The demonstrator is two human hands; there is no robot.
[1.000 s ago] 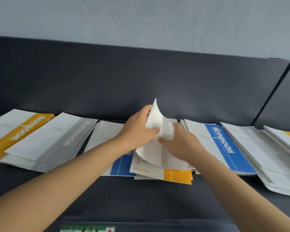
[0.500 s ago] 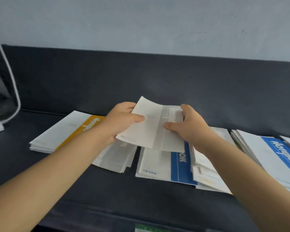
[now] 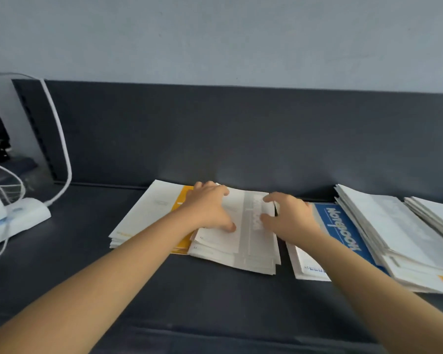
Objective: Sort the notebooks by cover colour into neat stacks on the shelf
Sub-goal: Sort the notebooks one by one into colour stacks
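Head view: left hand (image 3: 210,208) and right hand (image 3: 290,217) press loosely spread fingers (image 3: 271,199) on the grey notebook (image 3: 248,221) atop its stack (image 3: 243,261) near the shelf's (image 3: 215,302) back edge, so nudge edges flush before lifting off.

A grey-banded white paper notebook (image 3: 250,241), a yellow-banded white paper notebook (image 3: 149,213) and a blue-banded white paper notebook (image 3: 343,226) with white lettering lie on a flat dark grey shelf (image 3: 177,295).

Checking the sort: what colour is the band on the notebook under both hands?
Grey band on white; head view.
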